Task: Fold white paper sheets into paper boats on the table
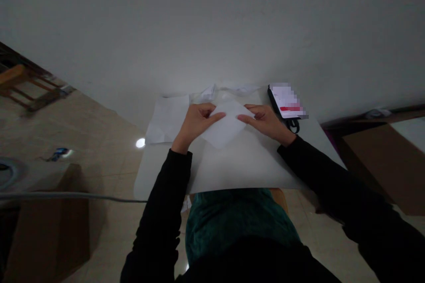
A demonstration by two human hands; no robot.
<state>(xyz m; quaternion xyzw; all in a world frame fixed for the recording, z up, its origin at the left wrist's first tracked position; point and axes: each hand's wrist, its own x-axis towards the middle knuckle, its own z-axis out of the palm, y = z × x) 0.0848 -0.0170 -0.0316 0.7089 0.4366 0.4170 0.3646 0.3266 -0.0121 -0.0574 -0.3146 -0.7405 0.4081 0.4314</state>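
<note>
Between my two hands is a white sheet of paper [222,130], held up over the white table [229,172] with one corner pointing down toward me. My left hand [198,120] pinches its left side, thumb on top and fingers curled behind. On the opposite side my right hand [262,119] grips the paper the same way, its thumb pointing inward. Left of my left hand lies another white sheet [168,117], flat with creases. Crumpled or folded white paper [208,93] rests behind my hands along the wall side.
A dark-cased device with a lit, blurred screen [285,99] lies at the table's back right, a black loop [293,126] beside it. The wall [212,31] rises directly behind the table. Cardboard boxes [56,230] stand at left and right. A grey cable [99,196] crosses at left.
</note>
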